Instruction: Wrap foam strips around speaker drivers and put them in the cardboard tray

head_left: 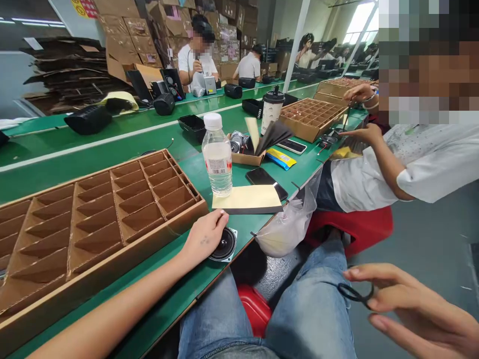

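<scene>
Left hand (204,235) is resting open on a speaker driver (226,244) at the green bench's (243,234) near edge, beside a cardboard divider tray (149,243); right hand (409,311) is pinching a black loop (355,294), possibly rubber.

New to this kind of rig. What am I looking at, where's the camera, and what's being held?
There's no machine here. This single picture comes from a camera worn on a person's head, looking forward and down at their own bare hands over a green workbench. The left hand rests on a round speaker driver in a square frame, beside a cardboard divider tray. The right hand, out past the knee, pinches a thin black loop. A water bottle and a phone also lie on the bench. A co-worker sits to the right.
</scene>
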A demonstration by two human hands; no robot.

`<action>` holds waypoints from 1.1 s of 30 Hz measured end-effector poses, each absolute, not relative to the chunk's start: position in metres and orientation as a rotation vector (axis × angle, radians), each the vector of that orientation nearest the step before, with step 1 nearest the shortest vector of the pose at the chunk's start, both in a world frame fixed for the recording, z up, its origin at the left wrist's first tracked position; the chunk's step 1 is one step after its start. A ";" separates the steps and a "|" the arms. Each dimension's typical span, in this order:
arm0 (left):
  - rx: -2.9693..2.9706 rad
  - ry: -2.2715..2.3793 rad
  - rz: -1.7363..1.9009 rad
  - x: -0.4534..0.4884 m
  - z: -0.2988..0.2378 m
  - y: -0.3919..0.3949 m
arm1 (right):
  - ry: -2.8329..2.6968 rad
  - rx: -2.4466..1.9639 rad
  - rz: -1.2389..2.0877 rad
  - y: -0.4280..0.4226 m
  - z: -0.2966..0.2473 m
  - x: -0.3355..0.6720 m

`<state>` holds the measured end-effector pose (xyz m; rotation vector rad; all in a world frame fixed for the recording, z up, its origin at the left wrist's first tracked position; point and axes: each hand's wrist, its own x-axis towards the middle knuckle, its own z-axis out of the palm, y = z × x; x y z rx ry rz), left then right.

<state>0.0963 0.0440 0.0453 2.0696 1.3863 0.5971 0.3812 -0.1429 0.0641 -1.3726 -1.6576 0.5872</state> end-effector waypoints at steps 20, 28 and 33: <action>2.237 0.764 0.466 0.044 0.029 0.037 | -1.515 -1.188 1.566 0.020 0.067 0.261; 2.148 0.777 0.529 0.040 0.023 0.036 | -1.776 -1.425 1.528 0.054 0.063 0.245; 2.133 0.777 0.600 0.040 0.022 0.035 | -1.809 -1.478 1.570 0.060 0.064 0.241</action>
